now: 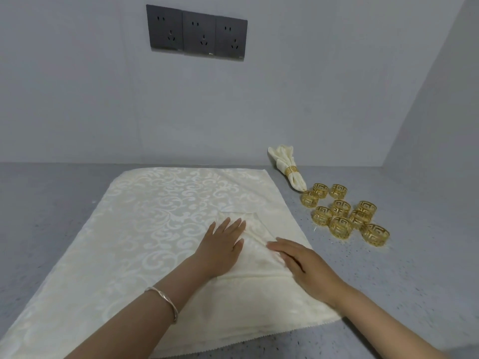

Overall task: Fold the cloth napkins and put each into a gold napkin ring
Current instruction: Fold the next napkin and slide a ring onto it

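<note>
A cream patterned cloth napkin (155,216) lies spread flat on the grey counter. One corner of it (255,229) is folded in toward the middle. My left hand (223,247) presses flat on that folded part with straight fingers. My right hand (303,263) rests flat on the fold's right side, fingertips pointing left. To the right, several loose gold napkin rings (342,216) stand in a cluster. Behind them lies a finished napkin (286,164), gathered through a gold ring (291,171).
The grey speckled counter (414,268) meets a white wall at the back and another on the right. Three dark wall sockets (197,35) sit high on the back wall. A bracelet (166,299) is on my left wrist.
</note>
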The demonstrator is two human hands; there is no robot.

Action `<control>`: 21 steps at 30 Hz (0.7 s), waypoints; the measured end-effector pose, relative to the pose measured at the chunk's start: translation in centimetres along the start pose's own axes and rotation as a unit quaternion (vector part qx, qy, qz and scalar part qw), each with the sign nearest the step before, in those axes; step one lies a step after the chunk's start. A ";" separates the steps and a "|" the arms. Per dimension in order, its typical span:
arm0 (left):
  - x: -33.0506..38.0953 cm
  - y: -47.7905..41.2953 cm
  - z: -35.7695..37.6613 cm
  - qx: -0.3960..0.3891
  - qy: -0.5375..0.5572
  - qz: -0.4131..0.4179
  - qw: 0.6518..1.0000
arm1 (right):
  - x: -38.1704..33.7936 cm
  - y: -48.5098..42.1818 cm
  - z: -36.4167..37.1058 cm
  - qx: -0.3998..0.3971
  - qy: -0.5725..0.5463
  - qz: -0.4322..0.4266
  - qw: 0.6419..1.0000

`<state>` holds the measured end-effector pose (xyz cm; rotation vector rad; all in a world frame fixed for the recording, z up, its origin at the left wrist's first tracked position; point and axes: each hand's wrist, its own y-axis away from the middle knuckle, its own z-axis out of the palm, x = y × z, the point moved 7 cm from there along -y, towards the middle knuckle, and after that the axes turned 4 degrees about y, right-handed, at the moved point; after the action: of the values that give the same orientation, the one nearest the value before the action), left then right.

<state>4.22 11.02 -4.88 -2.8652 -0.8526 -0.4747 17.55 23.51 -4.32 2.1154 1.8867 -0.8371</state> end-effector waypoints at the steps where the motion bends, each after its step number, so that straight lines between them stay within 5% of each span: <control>1: 0.0 0.0 0.0 -0.001 0.003 0.000 1.000 | 0.0 1.0 -0.4 0.000 -0.002 0.003 1.000; 13: -0.7 2.8 -2.8 0.036 0.038 0.084 0.995 | -2.7 2.3 -1.2 -0.025 0.145 -0.033 0.989; 21: -1.0 5.4 -2.3 -0.070 -0.011 0.099 0.993 | -4.6 1.4 -1.7 -0.031 0.246 -0.061 0.967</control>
<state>5.83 5.52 -3.13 -3.0459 -0.5480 -0.4974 19.21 20.21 -0.83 2.3440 2.2567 -0.2718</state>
